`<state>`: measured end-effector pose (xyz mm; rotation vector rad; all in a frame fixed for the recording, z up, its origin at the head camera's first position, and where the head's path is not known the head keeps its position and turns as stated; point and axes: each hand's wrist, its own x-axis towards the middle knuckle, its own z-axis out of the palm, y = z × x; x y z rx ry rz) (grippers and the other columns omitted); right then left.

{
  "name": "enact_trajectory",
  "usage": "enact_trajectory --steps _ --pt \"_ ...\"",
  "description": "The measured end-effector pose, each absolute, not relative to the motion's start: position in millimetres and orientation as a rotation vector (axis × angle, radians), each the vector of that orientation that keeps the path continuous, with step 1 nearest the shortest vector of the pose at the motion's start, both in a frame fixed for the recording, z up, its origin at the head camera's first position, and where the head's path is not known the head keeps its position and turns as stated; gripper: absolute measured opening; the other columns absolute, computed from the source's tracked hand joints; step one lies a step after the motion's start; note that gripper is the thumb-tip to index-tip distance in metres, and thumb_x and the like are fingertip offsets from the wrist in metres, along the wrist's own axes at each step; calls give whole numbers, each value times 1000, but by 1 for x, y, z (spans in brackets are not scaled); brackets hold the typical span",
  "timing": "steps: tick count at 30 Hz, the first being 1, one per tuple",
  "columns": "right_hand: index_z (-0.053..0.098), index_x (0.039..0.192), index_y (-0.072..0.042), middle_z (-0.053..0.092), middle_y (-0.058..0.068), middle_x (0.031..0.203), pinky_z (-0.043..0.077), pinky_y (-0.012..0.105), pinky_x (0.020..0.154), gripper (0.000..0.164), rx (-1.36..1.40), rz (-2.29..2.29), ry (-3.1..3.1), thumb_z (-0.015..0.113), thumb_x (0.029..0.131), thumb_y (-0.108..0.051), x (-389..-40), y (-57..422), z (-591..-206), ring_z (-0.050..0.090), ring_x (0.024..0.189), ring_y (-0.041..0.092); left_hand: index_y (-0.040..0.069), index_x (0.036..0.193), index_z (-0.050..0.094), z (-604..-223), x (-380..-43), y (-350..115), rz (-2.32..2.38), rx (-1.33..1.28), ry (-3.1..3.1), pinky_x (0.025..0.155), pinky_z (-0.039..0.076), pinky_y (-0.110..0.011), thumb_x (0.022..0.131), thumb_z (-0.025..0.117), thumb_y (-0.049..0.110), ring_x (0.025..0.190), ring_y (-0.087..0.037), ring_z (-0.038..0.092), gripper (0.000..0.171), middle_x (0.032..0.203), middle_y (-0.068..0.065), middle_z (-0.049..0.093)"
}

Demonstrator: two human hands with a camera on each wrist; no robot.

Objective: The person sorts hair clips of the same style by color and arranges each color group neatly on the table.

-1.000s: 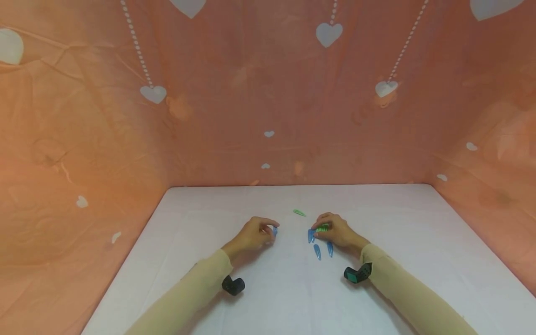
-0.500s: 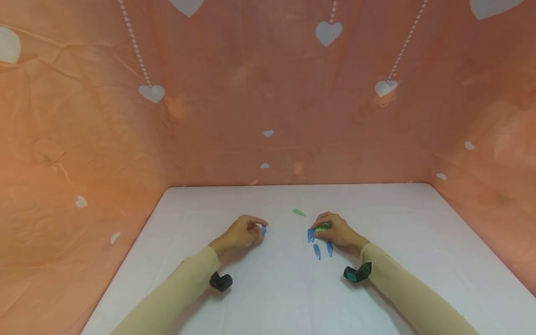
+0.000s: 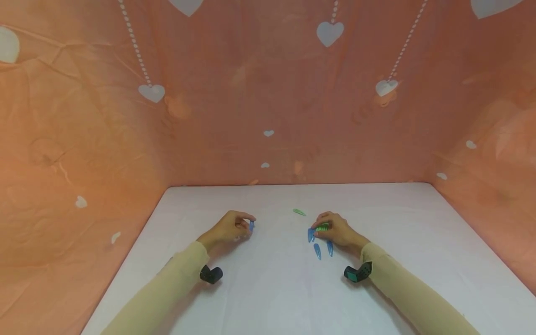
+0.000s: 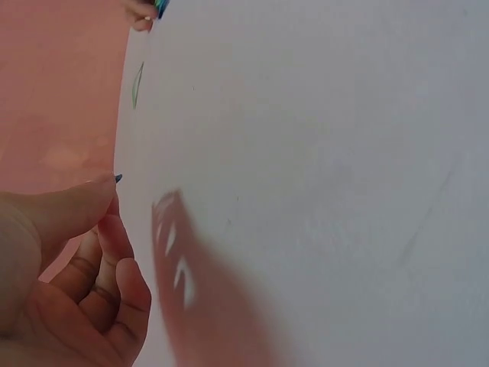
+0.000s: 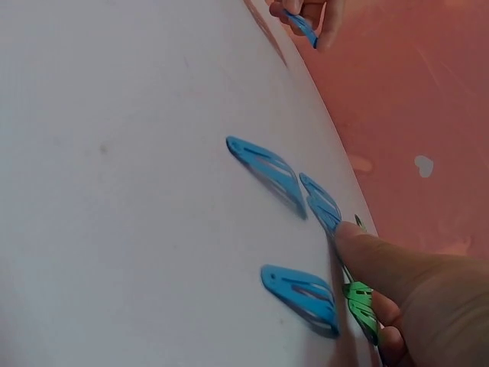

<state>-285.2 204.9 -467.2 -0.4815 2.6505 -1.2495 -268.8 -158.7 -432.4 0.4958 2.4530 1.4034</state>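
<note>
My left hand (image 3: 229,227) pinches a blue snap hair clip (image 3: 251,225) between thumb and fingertips, raised over the left-middle of the table. In the right wrist view, that clip (image 5: 303,30) hangs from the fingers at the top. My right hand (image 3: 338,230) grips several green hair clips (image 3: 322,227) and blue hair clips (image 3: 311,235) by the fingertips, partly hidden by thumb and fingers. Two loose blue clips lie just nearer than this hand, one at the left (image 5: 263,170) and the other (image 5: 299,297) closer to the wrist.
A single green hair clip (image 3: 299,212) lies farther back, between the hands. The white tabletop (image 3: 272,293) meets an orange cloth backdrop (image 3: 217,139) with pale hearts at the back and sides. A black wrist camera (image 3: 211,274) sits on the left sleeve, another (image 3: 357,273) on the right.
My left hand has moved left and slightly back, carrying the blue hair clip away from the right hand. The right hand and the loose clips have stayed in place.
</note>
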Motion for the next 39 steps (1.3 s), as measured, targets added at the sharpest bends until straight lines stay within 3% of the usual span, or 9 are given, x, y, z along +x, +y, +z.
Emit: enact_trajectory --steps 12,22,29,39 --pt "79 103 -12 58 15 129 17 72 114 16 -498 -1257 2652 78 88 -17 -284 206 -469 41 135 44 -10 121 65 -442 -275 -175 1313 501 2530 65 44 -19 86 66 -10 73 -10 52 35 80 -4 61" --pt "80 102 -11 57 16 130 16 72 115 16 -474 -1273 2644 78 87 -16 -282 206 -467 41 135 44 -2 119 70 -446 -274 -178 1137 428 2686 69 44 -24 85 73 -5 73 -13 53 34 80 -5 64" --pt "80 102 -11 58 13 126 18 71 115 16 -469 -1279 2642 79 87 -16 -282 207 -469 43 133 42 -4 121 70 -446 -274 -180 1147 416 2663 66 44 -22 86 74 -1 73 -13 52 35 80 -5 62" --pt "79 104 -12 57 13 129 15 71 116 16 -445 -1308 2619 78 88 -16 -282 207 -466 40 136 42 -3 119 71 -447 -281 -187 1184 404 2604 67 40 -25 87 76 5 72 -13 47 33 74 0 51"
